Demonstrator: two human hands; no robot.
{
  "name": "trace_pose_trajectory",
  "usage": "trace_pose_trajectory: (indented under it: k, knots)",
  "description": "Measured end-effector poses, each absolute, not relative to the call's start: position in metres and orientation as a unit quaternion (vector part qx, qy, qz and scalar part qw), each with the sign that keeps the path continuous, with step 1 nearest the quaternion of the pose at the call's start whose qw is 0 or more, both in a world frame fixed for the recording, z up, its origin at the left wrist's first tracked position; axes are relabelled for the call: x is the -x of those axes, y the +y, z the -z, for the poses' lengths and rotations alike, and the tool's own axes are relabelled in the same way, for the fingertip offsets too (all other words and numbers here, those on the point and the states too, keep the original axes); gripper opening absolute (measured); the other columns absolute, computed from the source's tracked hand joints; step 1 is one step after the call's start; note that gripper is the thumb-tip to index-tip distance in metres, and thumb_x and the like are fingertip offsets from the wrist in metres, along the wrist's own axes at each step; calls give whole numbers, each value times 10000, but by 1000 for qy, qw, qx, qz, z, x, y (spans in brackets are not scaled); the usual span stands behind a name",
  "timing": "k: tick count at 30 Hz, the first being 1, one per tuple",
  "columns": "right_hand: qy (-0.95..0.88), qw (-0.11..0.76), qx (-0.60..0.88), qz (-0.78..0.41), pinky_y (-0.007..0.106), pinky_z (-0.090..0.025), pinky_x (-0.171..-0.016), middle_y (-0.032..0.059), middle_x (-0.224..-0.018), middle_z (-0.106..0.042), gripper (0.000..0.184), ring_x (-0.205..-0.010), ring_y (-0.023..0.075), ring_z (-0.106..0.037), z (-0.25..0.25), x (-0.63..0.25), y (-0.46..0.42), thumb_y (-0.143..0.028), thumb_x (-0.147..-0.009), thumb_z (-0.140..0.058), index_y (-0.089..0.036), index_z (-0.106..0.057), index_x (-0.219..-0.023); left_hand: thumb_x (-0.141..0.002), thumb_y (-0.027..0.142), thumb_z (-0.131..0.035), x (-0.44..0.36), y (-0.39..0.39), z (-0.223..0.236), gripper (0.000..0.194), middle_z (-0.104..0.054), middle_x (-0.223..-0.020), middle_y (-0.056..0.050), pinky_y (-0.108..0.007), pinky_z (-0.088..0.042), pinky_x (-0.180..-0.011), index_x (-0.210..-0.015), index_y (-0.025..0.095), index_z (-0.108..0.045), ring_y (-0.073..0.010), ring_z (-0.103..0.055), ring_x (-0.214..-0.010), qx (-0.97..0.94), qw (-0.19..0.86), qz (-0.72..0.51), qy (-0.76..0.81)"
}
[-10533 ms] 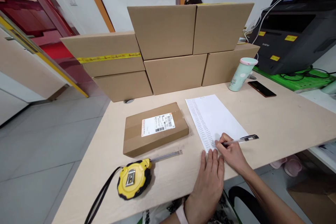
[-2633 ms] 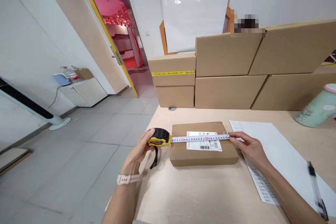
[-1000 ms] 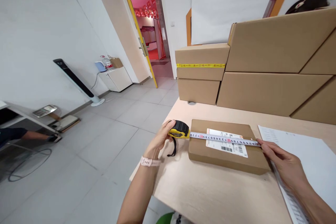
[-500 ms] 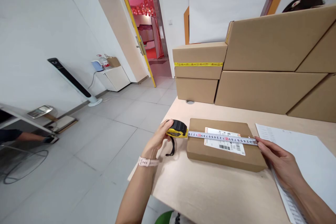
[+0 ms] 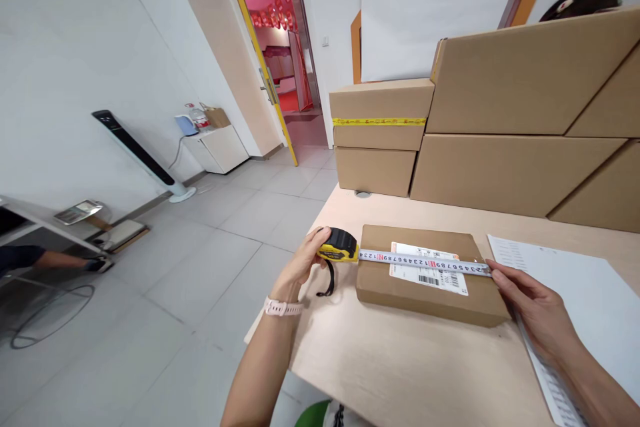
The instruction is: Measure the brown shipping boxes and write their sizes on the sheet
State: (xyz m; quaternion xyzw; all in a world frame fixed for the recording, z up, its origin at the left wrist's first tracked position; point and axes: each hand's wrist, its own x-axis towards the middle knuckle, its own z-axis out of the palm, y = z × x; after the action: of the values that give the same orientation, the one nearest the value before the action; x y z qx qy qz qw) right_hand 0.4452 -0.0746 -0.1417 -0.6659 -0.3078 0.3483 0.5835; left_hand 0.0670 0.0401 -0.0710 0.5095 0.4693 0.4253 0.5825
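Observation:
A small brown cardboard box lies flat on the pale wooden table, with a white shipping label on its top. My left hand is closed around a black and yellow tape measure just left of the box, its black wrist strap hanging down. The silver-white blade is drawn out across the box top, over the label. At the box's right edge my right hand pinches the blade's end between thumb and fingers.
Large cardboard boxes are stacked along the table's back, smaller taped ones at their left. Printed paper sheets lie under my right forearm. Beyond the left table edge are the tiled floor, a tower fan and an open door.

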Motion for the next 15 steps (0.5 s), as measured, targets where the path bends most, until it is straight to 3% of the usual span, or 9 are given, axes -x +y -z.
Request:
trace_pose_trajectory:
  k: [5, 9, 12, 15]
  knots:
    - [-328, 566, 708, -267, 396, -573, -892, 27, -1090, -751, 418, -1007, 292, -683, 119, -433, -80, -533, -647, -781, -275, -773, -976, -695, 594, -727, -66, 24, 59, 452, -527, -710, 13, -183, -389, -437, -816, 180, -591, -106, -498, -588, -521, 578, -443, 445]
    - [-326, 615, 688, -205, 491, -491, -1021, 11, -1123, -729, 357, -977, 292, -686, 86, -431, -89, -535, -708, -747, -324, -749, -996, -659, 600, -754, -63, -23, 54, 514, -576, -838, -25, -231, -476, -519, -962, 205, -624, -151, -545, -688, -528, 597, -443, 410]
    - [-342, 632, 673, -176, 470, -485, -1027, 24, -1124, -728, 304, -1053, 307, -657, 63, -440, -88, -511, -732, -743, -343, -749, -986, -629, 574, -788, -64, -68, 61, 782, -599, -1163, -115, -276, -500, -574, -1307, 266, -549, -240, -610, -873, -499, 709, -339, 365]
    - [-393, 587, 675, -212, 474, -504, -972, 51, -1085, -744, 345, -1018, 310, -667, 53, -452, -72, -518, -703, -757, -302, -765, -971, -534, 490, -868, -77, -103, 73, 923, -590, -1255, -84, -327, -494, -806, -1374, 336, -517, -268, -598, -1027, -446, 815, -188, 319]
